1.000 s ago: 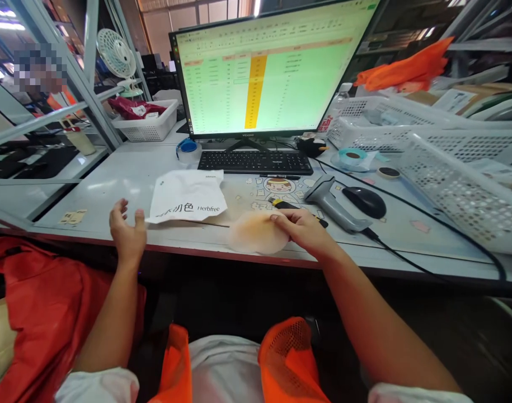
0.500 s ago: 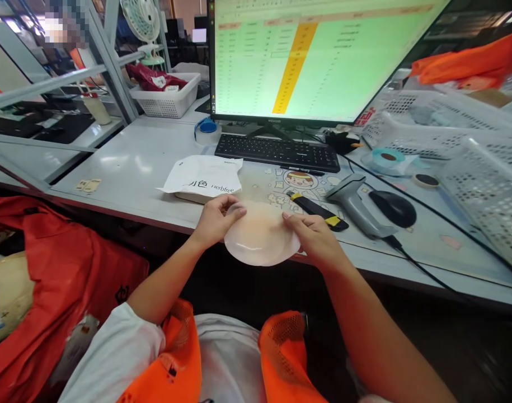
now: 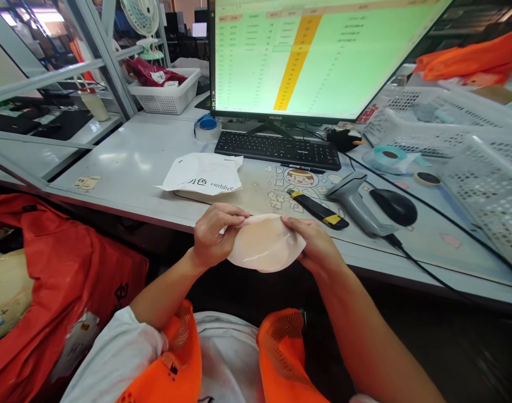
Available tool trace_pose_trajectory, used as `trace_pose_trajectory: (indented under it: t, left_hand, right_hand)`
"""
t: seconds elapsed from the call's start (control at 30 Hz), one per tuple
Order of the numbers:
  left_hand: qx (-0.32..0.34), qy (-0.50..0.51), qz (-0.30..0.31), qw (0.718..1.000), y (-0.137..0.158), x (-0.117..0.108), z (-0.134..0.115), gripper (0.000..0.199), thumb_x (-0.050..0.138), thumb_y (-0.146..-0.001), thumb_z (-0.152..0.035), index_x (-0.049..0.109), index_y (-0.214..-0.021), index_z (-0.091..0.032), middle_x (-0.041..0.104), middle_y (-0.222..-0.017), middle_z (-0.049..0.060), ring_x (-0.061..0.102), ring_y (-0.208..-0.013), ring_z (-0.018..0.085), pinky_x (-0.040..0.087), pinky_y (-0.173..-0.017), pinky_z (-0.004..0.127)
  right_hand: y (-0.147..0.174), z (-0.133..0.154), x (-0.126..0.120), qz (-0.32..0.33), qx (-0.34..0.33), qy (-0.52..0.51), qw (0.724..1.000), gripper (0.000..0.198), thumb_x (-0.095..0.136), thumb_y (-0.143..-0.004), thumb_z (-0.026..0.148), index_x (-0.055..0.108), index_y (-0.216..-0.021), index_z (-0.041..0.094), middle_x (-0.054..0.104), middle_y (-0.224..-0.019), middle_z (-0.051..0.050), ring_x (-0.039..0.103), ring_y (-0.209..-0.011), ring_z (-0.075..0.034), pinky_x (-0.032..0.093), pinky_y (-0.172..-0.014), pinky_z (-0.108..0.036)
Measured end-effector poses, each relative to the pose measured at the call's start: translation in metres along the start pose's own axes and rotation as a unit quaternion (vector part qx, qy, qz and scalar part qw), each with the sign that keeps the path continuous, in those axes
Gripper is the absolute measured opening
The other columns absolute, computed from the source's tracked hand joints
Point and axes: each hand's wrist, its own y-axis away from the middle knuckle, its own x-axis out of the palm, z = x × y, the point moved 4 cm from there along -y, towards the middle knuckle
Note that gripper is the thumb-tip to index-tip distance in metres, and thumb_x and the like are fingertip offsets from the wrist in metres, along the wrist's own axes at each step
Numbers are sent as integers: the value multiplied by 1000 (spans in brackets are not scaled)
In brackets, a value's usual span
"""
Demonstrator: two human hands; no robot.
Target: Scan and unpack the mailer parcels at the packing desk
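Between my hands is a round, shiny beige pad with a clear film edge [image 3: 264,249], perhaps a silicone breast pad. It is held above the desk's front edge, over my lap. My left hand [image 3: 217,234] pinches its upper left rim between thumb and fingers. On the opposite side, my right hand [image 3: 316,240] grips the upper right rim, thumb on top and fingers partly hidden behind. A white printed pouch [image 3: 203,173] lies on a flat box on the desk, just beyond my left hand. Beyond my right hand rests a black and yellow box cutter [image 3: 318,209].
A grey barcode scanner [image 3: 356,204] and black mouse [image 3: 393,206] sit to the right, a cable trailing off the desk. Behind are a keyboard [image 3: 276,151], monitor [image 3: 256,67] and tape rolls [image 3: 389,157]. White baskets [image 3: 482,173] stand right; a red bag [image 3: 79,280] is at lower left.
The pad has dropped slightly toward me and tilted, and its film now looks bent at the right. My left fingers have curled further over its upper edge.
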Motion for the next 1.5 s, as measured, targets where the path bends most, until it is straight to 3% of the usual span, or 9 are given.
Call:
trace_pose_trajectory:
  t: [0.23,0.47,0.67,0.9,1.07,1.17,1.23,1.3,1.5]
  left_hand:
    - [-198,56,90,974,-8,-8,7,15,73,-92,-38,69,-88,-24,74,-85,3,72,-81,18,59,-75,30]
    - [-434,200,174,861,12,15,43,47,84,-73,-61,66,-89,-20,70,-83,5,65,-75,20,53,-63,25]
    - [-482,344,292,751,26,17,45,61,89,-68,-63,66,-104,-19,71,-94,7,67,-81,20,55,-69,27]
    - [-481,304,71,819,39,11,46,56,80,-79,-63,69,-109,-17,72,-120,14,71,-100,28,61,-83,35]
    - [-423,377,-14,824,62,39,21,61,74,-85,-65,64,-134,-31,56,-153,6,52,-142,32,51,-111,39]
    - [-459,549,25,698,87,63,14,75,57,-88,-78,59,-147,-31,55,-155,7,39,-153,34,38,-125,49]
    - [-493,634,47,594,102,74,16,82,48,-90,-82,60,-147,-24,64,-145,13,44,-149,37,38,-124,53]
    - [-489,678,17,548,105,74,20,79,46,-93,-79,63,-145,-22,68,-138,15,53,-142,37,43,-121,52]
    - [-495,689,35,529,73,62,3,85,54,-88,-80,64,-140,-14,64,-144,18,52,-143,40,36,-123,56]
  right_hand:
    - [30,8,-6,67,-124,116,983,58,73,-77,75,69,-71,17,64,-68,-4,58,-66,-17,48,-60,-28]
    - [43,-8,5,153,-191,59,968,60,73,-82,70,64,-116,21,67,-106,-4,61,-93,-17,47,-80,-27]
    - [37,-32,-2,85,-85,-16,993,53,83,-72,63,72,-89,14,69,-85,-4,59,-78,-15,45,-74,-27]
    - [53,3,-40,-104,-195,-61,973,61,76,-81,66,74,-116,16,76,-109,-12,70,-95,-26,56,-83,-35]
    - [90,17,-12,-208,-398,205,870,56,58,-98,58,65,-140,22,66,-140,-14,63,-126,-30,55,-103,-40]
    - [99,3,34,-38,-550,378,744,61,64,-94,58,61,-146,26,61,-148,-14,61,-130,-30,52,-109,-43]
    - [100,-3,45,20,-570,406,714,58,68,-92,58,64,-140,26,64,-145,-13,62,-126,-28,53,-109,-43]
    - [101,2,37,-30,-547,370,751,45,68,-95,47,65,-133,25,68,-138,-12,63,-125,-25,53,-109,-43]
    - [95,9,1,-134,-439,268,847,39,70,-94,32,65,-132,29,65,-139,-9,64,-122,-25,57,-100,-42]
